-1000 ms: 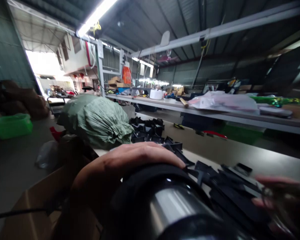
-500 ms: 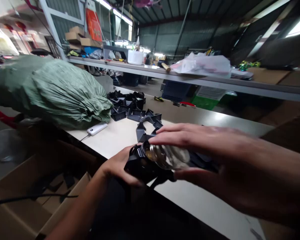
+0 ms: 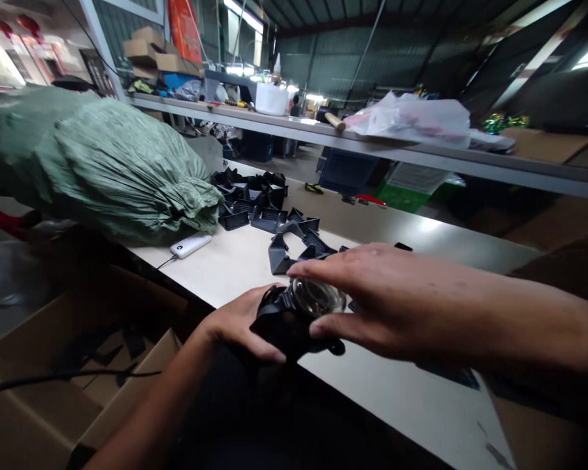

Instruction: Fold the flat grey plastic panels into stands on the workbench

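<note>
Housing (image 3: 285, 331), black, over worktop's (image 3: 232, 264) near edge, grasped by left hand (image 3: 240, 324); glass piece (image 3: 319, 297) at its mouth, grasped by right hand (image 3: 372, 294); step: seemingly seating it; next: presumably calls for level alignment.

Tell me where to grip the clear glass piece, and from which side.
Probably best by opposite edges of the clear glass piece, coming from the right: it looks round, and the black housing and left hand crowd its left. The right hand spans it that way.
</note>
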Demonstrator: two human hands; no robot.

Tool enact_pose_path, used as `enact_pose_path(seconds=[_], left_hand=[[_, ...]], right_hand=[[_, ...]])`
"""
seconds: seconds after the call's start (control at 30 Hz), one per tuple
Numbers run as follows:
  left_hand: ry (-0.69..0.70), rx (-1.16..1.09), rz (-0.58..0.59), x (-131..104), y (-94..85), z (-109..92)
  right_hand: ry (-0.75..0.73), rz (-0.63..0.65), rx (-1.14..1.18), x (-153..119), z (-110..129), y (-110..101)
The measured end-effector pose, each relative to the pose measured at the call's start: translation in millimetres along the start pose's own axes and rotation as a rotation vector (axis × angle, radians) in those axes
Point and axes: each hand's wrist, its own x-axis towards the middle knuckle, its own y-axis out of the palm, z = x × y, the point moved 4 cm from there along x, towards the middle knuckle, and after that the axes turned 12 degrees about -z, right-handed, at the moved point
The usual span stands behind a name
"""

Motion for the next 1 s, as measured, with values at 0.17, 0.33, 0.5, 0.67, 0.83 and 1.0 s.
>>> enact_pose_path(seconds=[0.17, 0.33, 0.5, 0.67, 0.83, 1.0], left_hand=[[-0.022, 0.055, 0.018, -1.1, 1.1, 7.8], [-0.053, 0.062, 0.003, -3.6, -0.6, 14.8], [-0.066, -0.066, 0.039, -5.5, -0.3, 11.5], [-0.132, -0.279, 0.227, -7.4, 7.9, 17.5], [-0.073, -0.324, 0.265, -5.6, 11.2, 26.1], [-0.083, -0.3, 0.174, -3.0, 10.5, 18.6]], right_hand=[[0.148, 0.077, -0.167, 7.3, -1.7, 14.6], [0.195, 0.068, -0.224, 6.6, -7.3, 20.3], [0.158, 0.075, -0.078, 2.3, -6.9, 11.2], [0.02, 0.1, 0.168, -3.2, -3.8, -9.5], [-0.024, 0.101, 0.279, -4.9, -5.9, -18.0], [0.066, 0.124, 0.225, 0.7, -5.8, -18.7]])
